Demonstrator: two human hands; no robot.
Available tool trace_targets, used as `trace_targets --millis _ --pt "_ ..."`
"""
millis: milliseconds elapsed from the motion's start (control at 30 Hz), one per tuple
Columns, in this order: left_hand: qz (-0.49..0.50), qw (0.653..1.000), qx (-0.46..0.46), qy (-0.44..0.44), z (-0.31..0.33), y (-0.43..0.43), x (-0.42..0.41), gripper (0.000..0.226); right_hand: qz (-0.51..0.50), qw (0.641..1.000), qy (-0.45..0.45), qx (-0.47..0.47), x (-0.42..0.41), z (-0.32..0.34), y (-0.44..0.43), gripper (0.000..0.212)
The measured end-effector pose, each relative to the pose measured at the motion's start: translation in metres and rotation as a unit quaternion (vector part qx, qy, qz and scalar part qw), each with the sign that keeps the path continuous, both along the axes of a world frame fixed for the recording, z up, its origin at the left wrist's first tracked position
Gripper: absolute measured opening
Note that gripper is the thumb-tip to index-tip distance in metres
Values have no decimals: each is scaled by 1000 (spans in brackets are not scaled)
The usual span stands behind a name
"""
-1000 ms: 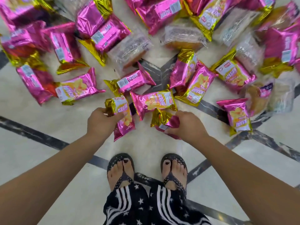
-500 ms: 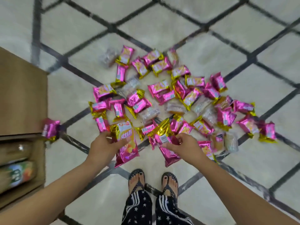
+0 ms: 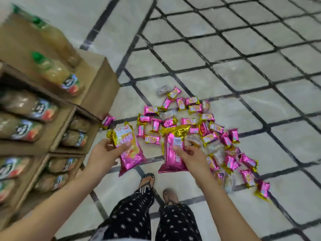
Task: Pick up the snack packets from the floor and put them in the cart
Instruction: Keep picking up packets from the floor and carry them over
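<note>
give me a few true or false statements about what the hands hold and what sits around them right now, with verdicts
1. Each hand holds a packet. True: the left hand grips a pink and gold packet, and the right hand grips a second packet.
2. The floor has been cleared of packets. False: a pile of packets lies on the tiled floor.
3. Bottles lie in cardboard boxes on the person's left. True.
4. The right hand's packet shows a barcode. True.
5. The person is barefoot. False: sandals are on the feet.
</note>
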State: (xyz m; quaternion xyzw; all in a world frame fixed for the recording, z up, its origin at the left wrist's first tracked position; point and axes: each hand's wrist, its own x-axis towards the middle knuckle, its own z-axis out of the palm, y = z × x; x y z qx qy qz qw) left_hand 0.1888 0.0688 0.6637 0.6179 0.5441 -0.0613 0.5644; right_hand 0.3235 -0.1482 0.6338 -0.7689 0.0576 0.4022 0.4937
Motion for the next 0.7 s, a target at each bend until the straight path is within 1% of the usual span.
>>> trace_targets --millis 133,200,233,267,333,400,467,533,600,700 --pt "144 988 6 -52 45 -45 -51 42 46 998 -13 31 -26 29 -14 26" --pt "217 974 15 -61 55 -70 -79 31 79 996 -27 41 -39 38 -24 43" --pt "255 965 6 -65 56 -82 -94 26 97 994 -35 45 -45 39 -28 49" --pt "287 955 -6 -73 57 -95 -108 24 114 991 -43 46 -50 41 -31 50" --pt "330 939 -28 -87 58 -120 -134 31 161 983 -66 50 -62 43 -34 50" --pt "362 927 -26 -96 60 -140 -157 35 212 973 -80 49 -78 50 -34 52" --pt "400 911 -9 -99 65 -156 -182 38 249 965 -73 45 -98 53 -31 54" --pt "424 900 -1 -99 69 -168 -203 44 266 961 -55 44 -115 58 -26 49" --pt "460 881 14 -110 77 -183 -238 50 315 946 -43 58 -147 64 -16 51" --pt "502 856 39 -117 83 -206 -290 67 389 917 -48 75 -198 74 2 51"
